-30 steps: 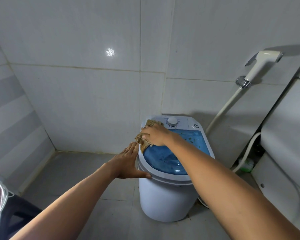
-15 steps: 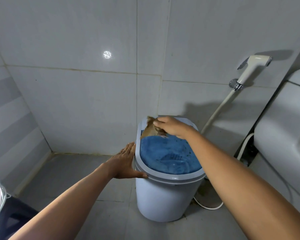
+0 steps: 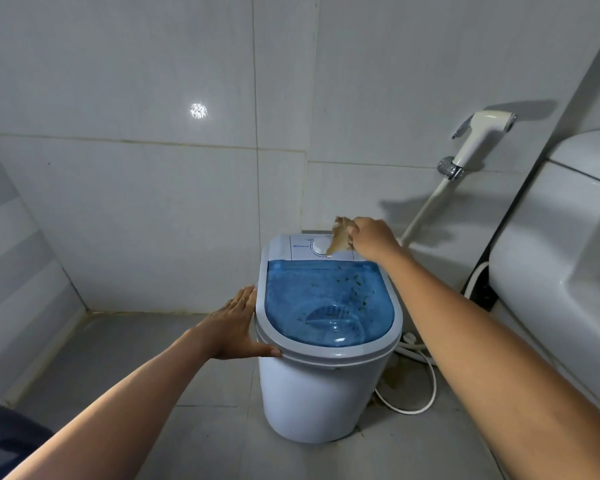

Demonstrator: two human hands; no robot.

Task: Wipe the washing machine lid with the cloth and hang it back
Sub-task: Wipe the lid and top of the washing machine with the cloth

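At the back edge of the washing machine, the right hand pinched the brown cloth over the control panel, seemingly lifted clear of the blue lid. Against the machine's left rim, the left hand lay flat with straight fingers, probably steadying it; the pinching fingertips were hidden, and no hanging place showed.

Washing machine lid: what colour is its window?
Translucent blue window in a pale grey-white frame, with dark green specks on it; seen in the head view.
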